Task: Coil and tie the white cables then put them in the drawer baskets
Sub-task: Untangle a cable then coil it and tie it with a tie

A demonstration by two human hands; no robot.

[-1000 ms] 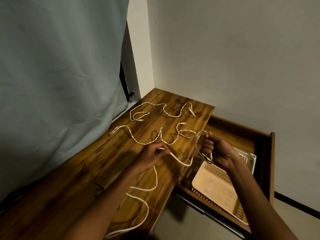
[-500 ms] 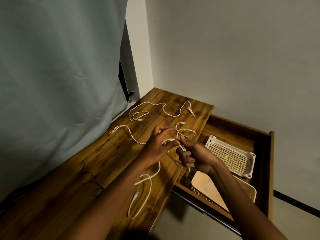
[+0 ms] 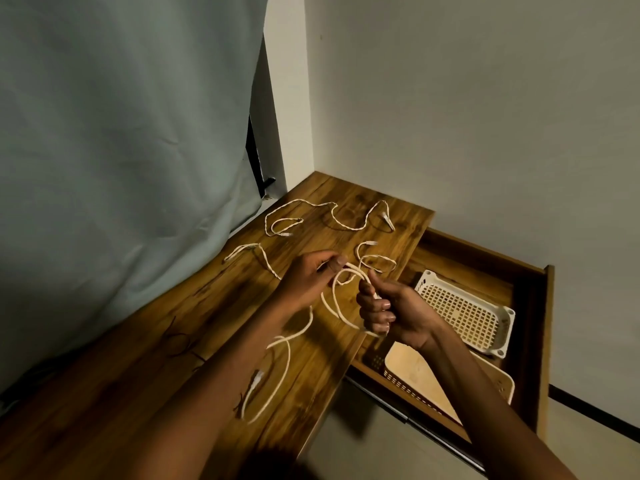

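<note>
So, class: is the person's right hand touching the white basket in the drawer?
Apart. The head view shows the right hand gripping the cable loops above the desk edge, with bare drawer floor visible between it and the white basket.

A plain room of a home is suggested. A wooden counter (image 3: pixel 194 341) is set into a corner of bare painted walls (image 3: pixel 467 116), with a grey-green curtain (image 3: pixel 121 133) hung along one side. An open wooden drawer (image 3: pixel 533 341) is fitted with plastic baskets (image 3: pixel 464 306), as in household storage.
</note>
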